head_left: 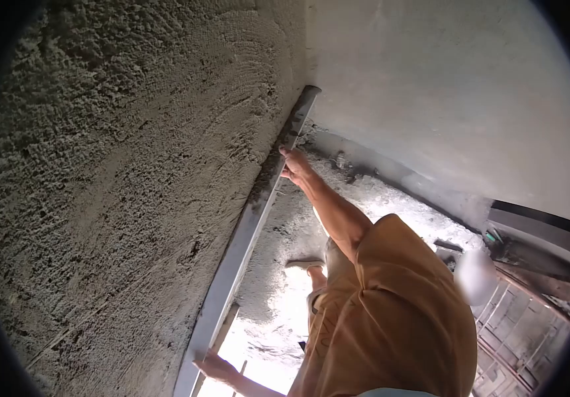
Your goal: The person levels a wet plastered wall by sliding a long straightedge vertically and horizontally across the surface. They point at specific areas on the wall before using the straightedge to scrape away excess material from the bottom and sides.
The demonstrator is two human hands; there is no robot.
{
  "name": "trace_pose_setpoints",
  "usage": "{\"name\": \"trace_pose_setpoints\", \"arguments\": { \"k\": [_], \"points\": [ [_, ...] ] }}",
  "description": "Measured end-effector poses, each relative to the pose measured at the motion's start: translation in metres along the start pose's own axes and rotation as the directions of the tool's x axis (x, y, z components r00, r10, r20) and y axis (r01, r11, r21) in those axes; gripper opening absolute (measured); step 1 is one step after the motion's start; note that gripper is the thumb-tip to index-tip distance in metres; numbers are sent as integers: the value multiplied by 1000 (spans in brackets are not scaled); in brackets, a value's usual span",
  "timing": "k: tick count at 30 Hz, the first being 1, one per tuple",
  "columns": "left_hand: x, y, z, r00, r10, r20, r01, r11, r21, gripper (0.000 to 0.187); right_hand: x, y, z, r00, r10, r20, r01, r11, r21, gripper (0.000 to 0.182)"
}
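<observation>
A long grey metal straightedge (229,268) runs slantwise with its edge along the rough plastered wall (119,185). Wet-looking mortar is smeared on its upper half, and its far end is close to the corner. My right hand (293,165) grips the bar in its upper part, fingers closed round the outer edge. Near the lower end my left hand (217,367) holds the same bar, thumb on its face and the other fingers partly hidden behind it.
A smoother grey wall (444,99) meets the rough one at the corner. Rubble and mortar litter the floor (265,258) by my foot (315,274). Metal rods (497,301) lie at the lower right, and a thin strip (227,325) stands beside the bar.
</observation>
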State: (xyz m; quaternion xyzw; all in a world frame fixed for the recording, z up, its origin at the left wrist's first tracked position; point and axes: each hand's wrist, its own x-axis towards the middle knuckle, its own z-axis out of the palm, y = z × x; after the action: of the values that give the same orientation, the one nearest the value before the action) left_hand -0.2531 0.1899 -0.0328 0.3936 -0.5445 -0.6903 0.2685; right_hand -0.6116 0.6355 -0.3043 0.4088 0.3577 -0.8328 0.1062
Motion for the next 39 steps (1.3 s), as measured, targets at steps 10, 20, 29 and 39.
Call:
{"name": "trace_pose_setpoints", "arguments": {
  "k": [10,20,29,39],
  "points": [
    [19,43,-55,998,69,-3,-69,996,-52,39,-121,-52,42,989,-83,126,90,995,-51,61],
    [3,15,-13,999,-19,37,18,1000,19,50,-15,10,2,996,86,30,-86,996,-11,54],
    [10,31,-57,998,-8,64,17,990,-143,45,-102,-38,46,992,-122,11,122,992,-43,49],
    [9,72,-75,992,76,-100,-94,977,-193,51,-227,-99,111,926,-377,-7,371,915,-157,52]
  ]
}}
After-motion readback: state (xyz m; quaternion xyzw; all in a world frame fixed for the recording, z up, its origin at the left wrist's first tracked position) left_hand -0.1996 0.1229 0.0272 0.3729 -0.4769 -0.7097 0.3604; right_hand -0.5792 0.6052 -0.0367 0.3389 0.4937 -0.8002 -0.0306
